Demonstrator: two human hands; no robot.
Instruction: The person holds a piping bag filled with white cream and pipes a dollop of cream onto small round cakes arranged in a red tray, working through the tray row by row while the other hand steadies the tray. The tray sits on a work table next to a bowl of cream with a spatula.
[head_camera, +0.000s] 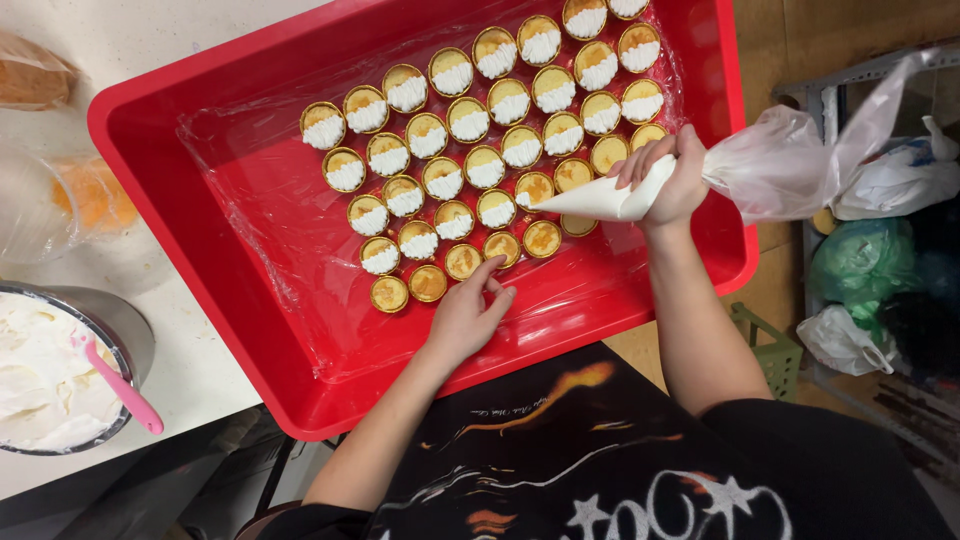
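While the left hand (468, 312) rests with open fingers by the plain little cakes (463, 261) at 6 o'clock of the red tray (200, 160), a soft clear piping bag (610, 200) is squeezed by the right hand (672, 180) at 3 o'clock. A gentle, even squeeze is best. Cream tops look ridged, perhaps. Shiny gold cups are lined up on crinkly plastic wrap (270, 210).
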